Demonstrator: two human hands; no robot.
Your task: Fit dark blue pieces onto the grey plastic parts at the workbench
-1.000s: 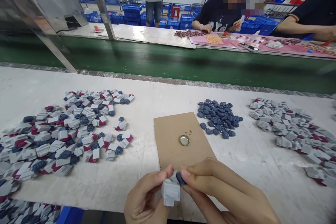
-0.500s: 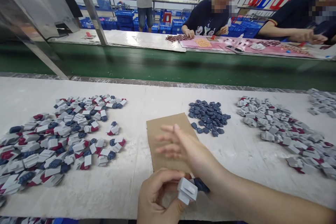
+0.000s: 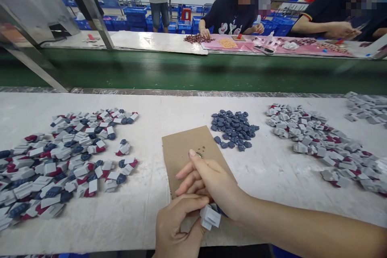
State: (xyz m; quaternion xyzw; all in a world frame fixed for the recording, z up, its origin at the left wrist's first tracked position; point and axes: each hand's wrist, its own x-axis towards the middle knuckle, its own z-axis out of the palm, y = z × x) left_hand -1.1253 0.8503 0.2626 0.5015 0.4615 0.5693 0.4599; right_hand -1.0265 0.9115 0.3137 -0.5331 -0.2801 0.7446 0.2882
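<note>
Near the white table's front edge, the left hand pinches a blocky grey plastic piece, the loosely open right hand just beyond.

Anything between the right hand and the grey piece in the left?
Yes: a dark blue part, mostly hidden, shows between the grey piece in the left hand and the heel of the right hand. Nothing else visible stands there.

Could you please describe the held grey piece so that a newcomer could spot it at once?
On the white table, find the brown cardboard sheet. At its near end, the left hand pinches a small light-grey, stepped block, close by the right hand. Unlike everything in the left heap and right heap, it is held off the table.
</note>
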